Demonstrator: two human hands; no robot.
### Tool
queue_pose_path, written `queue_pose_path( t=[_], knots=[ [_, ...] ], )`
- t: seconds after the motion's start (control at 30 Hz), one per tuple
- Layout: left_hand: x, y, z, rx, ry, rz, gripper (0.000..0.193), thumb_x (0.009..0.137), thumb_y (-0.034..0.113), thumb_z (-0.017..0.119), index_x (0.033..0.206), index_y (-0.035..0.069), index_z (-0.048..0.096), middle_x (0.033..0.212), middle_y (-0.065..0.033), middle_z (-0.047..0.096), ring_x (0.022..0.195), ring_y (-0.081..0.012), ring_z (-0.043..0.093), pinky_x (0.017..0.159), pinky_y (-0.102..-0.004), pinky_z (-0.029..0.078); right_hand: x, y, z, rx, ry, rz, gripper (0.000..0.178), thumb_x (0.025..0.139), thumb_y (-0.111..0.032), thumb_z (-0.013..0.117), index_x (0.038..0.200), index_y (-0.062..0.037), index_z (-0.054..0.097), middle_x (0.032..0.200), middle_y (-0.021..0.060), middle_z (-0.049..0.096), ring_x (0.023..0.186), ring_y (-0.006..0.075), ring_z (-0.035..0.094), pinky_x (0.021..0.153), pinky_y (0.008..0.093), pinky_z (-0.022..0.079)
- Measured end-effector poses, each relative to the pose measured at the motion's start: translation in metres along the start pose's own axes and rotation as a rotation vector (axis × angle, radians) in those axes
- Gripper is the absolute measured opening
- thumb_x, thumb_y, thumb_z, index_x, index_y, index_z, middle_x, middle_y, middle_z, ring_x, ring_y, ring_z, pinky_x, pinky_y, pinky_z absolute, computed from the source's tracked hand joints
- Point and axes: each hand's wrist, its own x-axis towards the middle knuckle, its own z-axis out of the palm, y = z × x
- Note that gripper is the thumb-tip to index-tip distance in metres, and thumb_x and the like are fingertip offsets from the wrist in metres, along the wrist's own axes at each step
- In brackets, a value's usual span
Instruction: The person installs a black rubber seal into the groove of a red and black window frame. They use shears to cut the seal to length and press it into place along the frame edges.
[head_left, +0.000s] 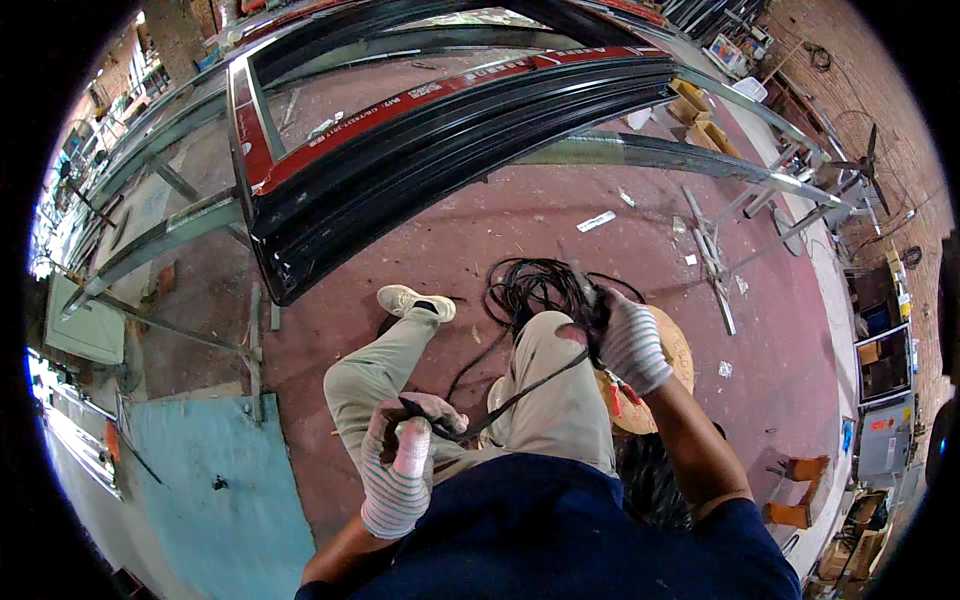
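Observation:
A thin black flexible strip runs across my lap. One end is pinched in my left hand, closed near my waist and wearing a striped, dirty work glove. My right hand, gloved alike, is closed beside my right knee, where the strip runs up to its darkened fingers. They are partly blurred, and their exact grip is hard to see. On the floor past my knee lies a tangled coil of the same strip. Under my right wrist, a red-handled tool rests by a round tan piece.
Ahead, long black frame profiles with red film lie across grey metal supports. A blue-green sheet lies at left. Metal bars lean at right, near a pedestal fan. Scraps litter the red floor.

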Motion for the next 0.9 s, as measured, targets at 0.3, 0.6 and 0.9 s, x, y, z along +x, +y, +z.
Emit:
queue_pose_path(
  t=[0.3,0.6,0.9],
  knots=[
    [0.008,0.002,0.007,0.085,-0.111,0.02,0.014,0.104,0.016,0.053,0.109,0.003,0.057,0.101,-0.012,0.066,0.092,-0.0185,0.065,0.087,-0.0341,0.054,0.096,-0.043,0.063,0.074,0.175,-0.034,0.05,0.083,-0.023,0.078,0.125,-0.005,0.057,0.108,0.0214,0.07,0.095,0.04,0.069,0.081,0.046,0.055],
    [0.004,0.003,0.001,0.038,0.074,-0.083,0.011,0.099,0.012,0.062,0.107,0.004,0.063,0.102,-0.0049,0.069,0.094,-0.0108,0.063,0.085,-0.0266,0.052,0.05,-0.047,0.087,0.46,0.169,-0.39,0.039,0.094,-0.015,0.068,0.13,-0.0029,0.059,0.1,0.0143,0.068,0.095,0.0271,0.069,0.083,0.0382,0.054],
    [0.048,0.059,0.007,0.664,0.127,0.706,0.021,0.088,-0.004,0.069,0.106,0.005,0.065,0.105,-0.0112,0.064,0.097,-0.022,0.064,0.086,-0.0313,0.053,-0.034,-0.166,0.003,0.905,-0.31,-0.291,0.039,0.094,-0.009,0.072,0.128,0.0022,0.059,0.113,0.0093,0.069,0.097,0.013,0.066,0.084,0.026,0.054]
  ],
)
